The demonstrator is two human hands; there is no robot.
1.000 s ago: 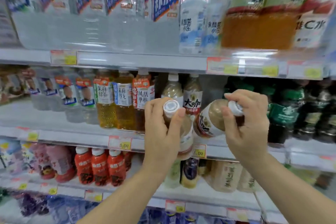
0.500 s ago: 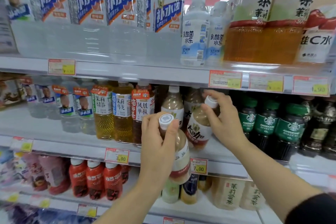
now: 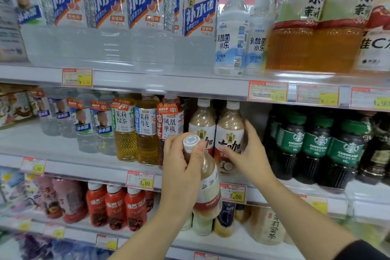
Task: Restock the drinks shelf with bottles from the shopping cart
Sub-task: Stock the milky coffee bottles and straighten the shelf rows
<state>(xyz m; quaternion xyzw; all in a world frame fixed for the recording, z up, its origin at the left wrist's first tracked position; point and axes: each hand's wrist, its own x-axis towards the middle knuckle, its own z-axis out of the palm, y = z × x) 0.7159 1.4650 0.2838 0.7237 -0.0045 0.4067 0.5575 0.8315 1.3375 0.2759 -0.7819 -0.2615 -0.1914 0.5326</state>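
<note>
My left hand (image 3: 181, 167) grips a beige milk-coffee bottle (image 3: 207, 183) with a white cap, held upright in front of the middle shelf (image 3: 88, 168). A second bottle of the same drink (image 3: 229, 133) stands upright on that shelf, and my right hand (image 3: 249, 154) holds its lower body, fingers curled around its right side. Another like bottle (image 3: 202, 120) stands just left of it, partly hidden by the held one. The shopping cart is out of view.
Tea bottles (image 3: 145, 131) stand left of the coffee bottles, and dark green-labelled coffee bottles (image 3: 318, 145) to the right. Large water and tea bottles (image 3: 147, 17) fill the top shelf. Red bottles (image 3: 115, 207) and others line the lower shelf. Price tags (image 3: 233, 194) run along the shelf edges.
My right hand has stood its tilted bottle upright on the middle shelf and slid from the cap down to the body. My left hand's bottle stays in front of the shelf.
</note>
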